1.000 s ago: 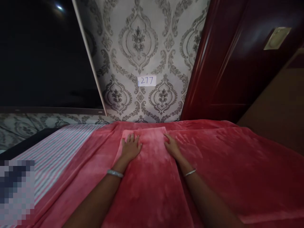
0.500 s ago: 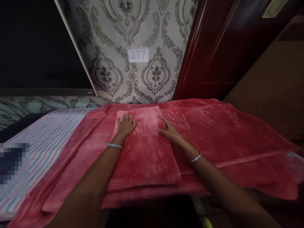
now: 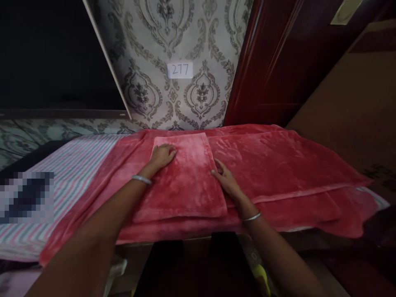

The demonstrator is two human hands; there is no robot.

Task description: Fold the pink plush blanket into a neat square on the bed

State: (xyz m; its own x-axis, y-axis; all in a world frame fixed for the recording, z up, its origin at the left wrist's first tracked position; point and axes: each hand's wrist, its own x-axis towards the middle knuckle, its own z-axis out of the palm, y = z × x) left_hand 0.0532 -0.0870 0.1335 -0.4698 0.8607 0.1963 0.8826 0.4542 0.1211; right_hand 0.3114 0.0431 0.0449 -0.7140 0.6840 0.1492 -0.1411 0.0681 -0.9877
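Observation:
A plush red blanket (image 3: 278,165) lies spread over a raised surface, and a folded rectangular section (image 3: 188,185) of it rests on top at the middle. My left hand (image 3: 162,156) is on the upper left part of this section, palm down, fingers slightly bent, thumb apart. At the section's right edge, my right hand (image 3: 225,177) touches the fabric with its thumb and fingers apart. Neither hand shows a firm grip on the cloth. Each wrist wears a silvery bangle.
Striped cloth (image 3: 83,165) lies under the blanket at the left. Behind stand patterned wallpaper (image 3: 148,86) with a paper label (image 3: 180,69) reading 277, a dark screen (image 3: 55,53) and a dark red door (image 3: 272,62). A brown cardboard-like panel (image 3: 349,95) leans at the right.
My left hand's fingers, spread flat before, are now closer together and slightly bent. My right hand has slid a little toward me along the section's right edge. The view has shifted slightly.

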